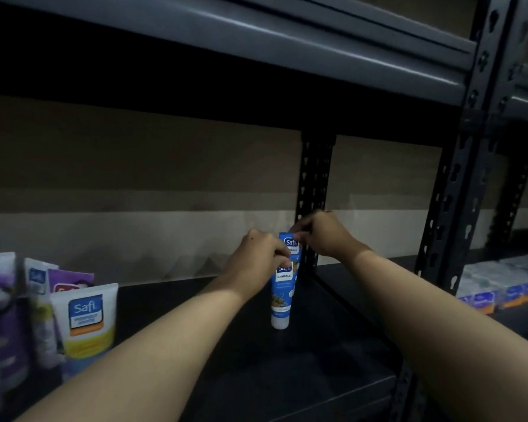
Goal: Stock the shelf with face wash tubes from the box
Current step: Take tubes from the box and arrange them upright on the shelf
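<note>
Your left hand (pixel 258 258) fingers cover top of front blue tube (pixel 282 295). Rear blue tube (pixel 290 242) mostly hidden behind it, your right hand (pixel 323 236) masking its corner. Left-edge tubes (pixel 0 300) blurred, cropped. Right-side packs (pixel 500 287) blurred, print unreadable.

Bay entry: open front, between upper shelf beam (pixel 287 47) above and shelf board (pixel 226 345) below.
Left end: white and purple tubes (pixel 83 324), upright, close-packed, blocking.
Right rear corner: blue tubes (pixel 282 287) upright just beside rear post (pixel 313 184); left hand (pixel 256 257) and right hand (pixel 320 236) pinch their upper ends.
Middle of board: bare dark stretch between the two tube groups, crossed by both forearms.
Right side: front post (pixel 451 193) bounds bay; packs (pixel 500 284) on neighbouring shelf beyond.
Rear: wall (pixel 134 178) closes bay.
</note>
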